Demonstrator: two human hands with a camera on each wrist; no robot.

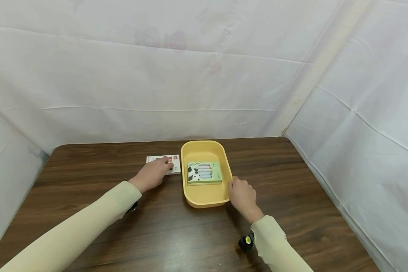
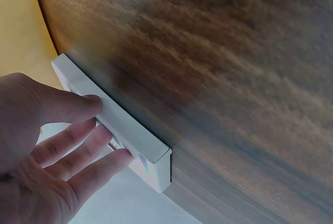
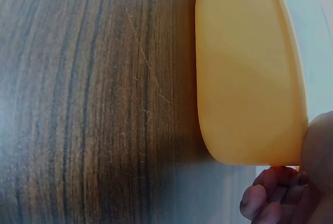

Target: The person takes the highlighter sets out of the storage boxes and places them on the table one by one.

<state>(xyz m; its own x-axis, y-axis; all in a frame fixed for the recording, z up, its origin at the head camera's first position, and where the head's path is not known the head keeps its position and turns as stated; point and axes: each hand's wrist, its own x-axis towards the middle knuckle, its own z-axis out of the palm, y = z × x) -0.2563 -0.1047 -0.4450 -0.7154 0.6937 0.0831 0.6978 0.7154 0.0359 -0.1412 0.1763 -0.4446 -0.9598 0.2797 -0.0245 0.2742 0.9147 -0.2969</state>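
Observation:
A yellow plastic basin [image 1: 204, 197] stands on the table. Inside it lies a green box [image 1: 204, 173] printed with a panda and pastel markers. To the basin's left is a flat white box [image 1: 176, 166] with red print, lying on the tabletop. My left hand [image 1: 154, 173] rests over that white box; in the left wrist view its thumb and fairly straight fingertips touch the box [image 2: 125, 122] along one edge. On the other side, my right hand [image 1: 243, 194] grips the basin's right rim, and its curled fingers [image 3: 254, 199] show beside the yellow wall [image 3: 250, 78].
The dark wood-grain table [image 1: 190, 241] has rounded back corners. White cloth [image 1: 129, 83] hangs behind it and along both sides. Black bands [image 1: 246, 241] sit on the wrists below the pale sleeves.

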